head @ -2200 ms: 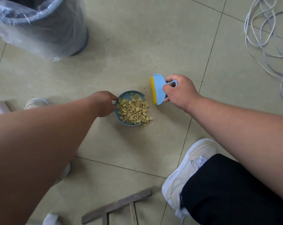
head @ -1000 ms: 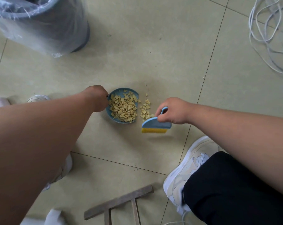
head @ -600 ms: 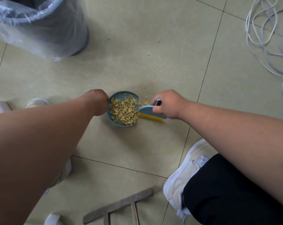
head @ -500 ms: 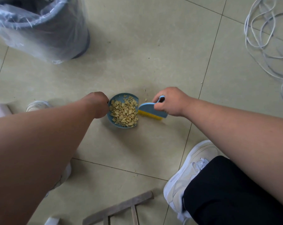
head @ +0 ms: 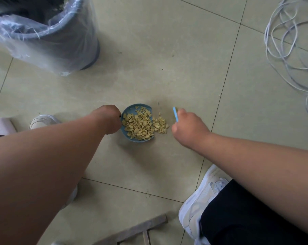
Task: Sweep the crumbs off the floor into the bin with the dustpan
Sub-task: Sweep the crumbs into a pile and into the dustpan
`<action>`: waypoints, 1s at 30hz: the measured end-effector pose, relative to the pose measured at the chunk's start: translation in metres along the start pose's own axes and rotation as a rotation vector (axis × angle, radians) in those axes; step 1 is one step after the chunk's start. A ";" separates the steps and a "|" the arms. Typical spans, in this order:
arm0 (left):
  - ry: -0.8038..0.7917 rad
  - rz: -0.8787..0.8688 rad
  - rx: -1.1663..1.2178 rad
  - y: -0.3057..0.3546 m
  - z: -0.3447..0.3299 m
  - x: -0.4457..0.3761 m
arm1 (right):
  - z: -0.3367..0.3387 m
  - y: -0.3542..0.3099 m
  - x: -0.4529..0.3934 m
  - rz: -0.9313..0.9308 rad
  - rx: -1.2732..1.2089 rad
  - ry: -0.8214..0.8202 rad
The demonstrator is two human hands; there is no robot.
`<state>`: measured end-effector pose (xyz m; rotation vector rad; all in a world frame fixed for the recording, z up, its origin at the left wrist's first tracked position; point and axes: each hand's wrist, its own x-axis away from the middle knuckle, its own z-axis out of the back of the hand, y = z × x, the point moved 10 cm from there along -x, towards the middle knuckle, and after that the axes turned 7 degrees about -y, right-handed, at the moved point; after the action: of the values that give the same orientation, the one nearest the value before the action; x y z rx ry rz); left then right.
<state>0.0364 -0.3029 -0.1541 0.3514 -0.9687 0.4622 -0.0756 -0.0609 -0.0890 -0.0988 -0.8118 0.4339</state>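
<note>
A small round blue dustpan (head: 130,109) lies on the tiled floor, heaped with pale yellow crumbs (head: 138,124). Some crumbs (head: 161,123) spill past its open right side onto the floor. My left hand (head: 108,119) grips the dustpan's handle at its left edge. My right hand (head: 188,129) is closed around the blue brush (head: 175,114), just right of the spilled crumbs; only a thin blue edge of the brush shows above my fingers. The bin (head: 49,35), lined with a clear plastic bag, stands at the upper left.
A tangle of white cable (head: 291,50) lies on the floor at the upper right. My white shoes (head: 201,197) (head: 43,119) flank the work spot. A grey wooden frame piece (head: 137,228) lies at the bottom edge. A stray crumb (head: 219,94) sits by a tile joint.
My right hand has drawn the brush back to the right, away from the dustpan's mouth, and turned it edge-on. A few crumbs now lie outside the pan. My left hand stays on the dustpan.
</note>
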 end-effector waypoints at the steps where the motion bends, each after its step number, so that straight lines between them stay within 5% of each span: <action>1: -0.020 0.009 0.002 0.000 -0.001 0.001 | -0.008 -0.007 0.004 0.012 -0.016 -0.009; 10: -0.100 0.025 0.039 0.007 -0.019 0.003 | -0.043 -0.059 0.007 0.014 -0.129 -0.021; 20: -0.169 0.021 0.374 -0.003 -0.035 -0.006 | -0.051 -0.101 0.013 0.169 -0.026 -0.009; 30: -0.050 -0.075 0.275 0.010 -0.011 0.007 | 0.014 -0.052 -0.005 0.197 -0.325 0.042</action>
<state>0.0424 -0.2878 -0.1526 0.6477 -0.9379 0.5217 -0.0713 -0.1111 -0.0701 -0.4910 -0.8292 0.4807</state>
